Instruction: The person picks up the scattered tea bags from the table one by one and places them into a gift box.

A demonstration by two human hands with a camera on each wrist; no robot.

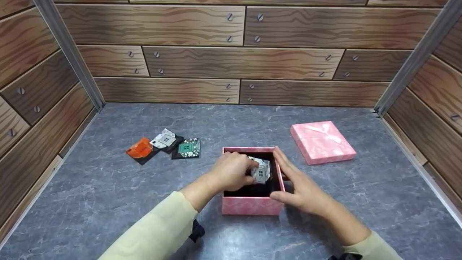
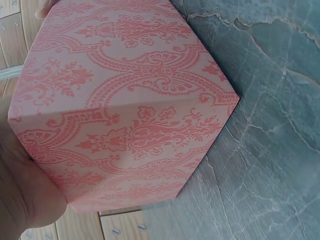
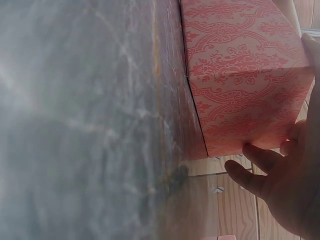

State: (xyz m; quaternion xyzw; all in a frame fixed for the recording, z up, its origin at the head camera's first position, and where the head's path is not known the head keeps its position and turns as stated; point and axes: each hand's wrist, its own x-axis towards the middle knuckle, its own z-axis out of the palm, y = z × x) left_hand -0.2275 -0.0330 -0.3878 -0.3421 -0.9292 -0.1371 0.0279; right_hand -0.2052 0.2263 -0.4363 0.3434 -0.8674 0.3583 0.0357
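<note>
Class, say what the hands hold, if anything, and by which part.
Left hand: the packet inside the box, by its left edge. Right hand: nothing; it rests against the box's right side.

Box (image 1: 251, 207): smooth patterned paper covering, low sheen. Lid (image 1: 323, 142), at its two o'clock: similar smooth paper finish. Packet (image 1: 262, 174) inside: glossy film look. Tabletop (image 1: 137, 202): smooth, marbled, moderately glossy. Sleeve (image 1: 155, 224) at seven o'clock: matt cloth.

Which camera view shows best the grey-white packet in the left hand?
The head view: it looks into the pink box, where the left hand pinches the packet. In both wrist views, the box's walls hide the packet.
</note>
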